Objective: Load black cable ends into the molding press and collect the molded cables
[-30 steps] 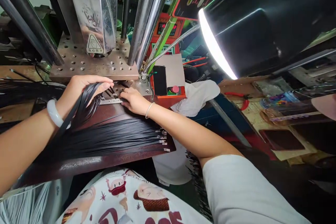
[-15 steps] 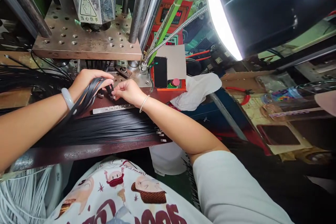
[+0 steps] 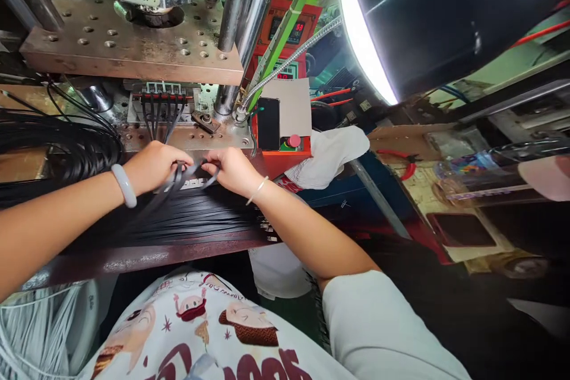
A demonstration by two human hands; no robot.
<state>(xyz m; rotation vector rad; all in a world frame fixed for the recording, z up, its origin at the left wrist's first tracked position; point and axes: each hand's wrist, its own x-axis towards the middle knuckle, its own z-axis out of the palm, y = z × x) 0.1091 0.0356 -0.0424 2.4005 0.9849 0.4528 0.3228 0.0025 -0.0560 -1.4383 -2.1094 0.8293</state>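
Phone (image 3: pixel 269 124) on control box (image 3: pixel 285 160), right of press (image 3: pixel 133 66); cloth (image 3: pixel 333 155) beside box; cable row (image 3: pixel 200 211) before press.

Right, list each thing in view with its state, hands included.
Left hand: closed on black cables
Right hand: pinching black cables
Drilled press plate: raised above the fixture
Lamp: lit
Control box display: lit
Phone: screen dark
White cloth: crumpled
Red button: pressed or not, can't tell

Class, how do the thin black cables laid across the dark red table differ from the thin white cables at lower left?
The black cables run mostly sideways on the table; the white cables bunch loosely, below it.
The black cables are dark; the white cables are pale.
Both are long and numerous.
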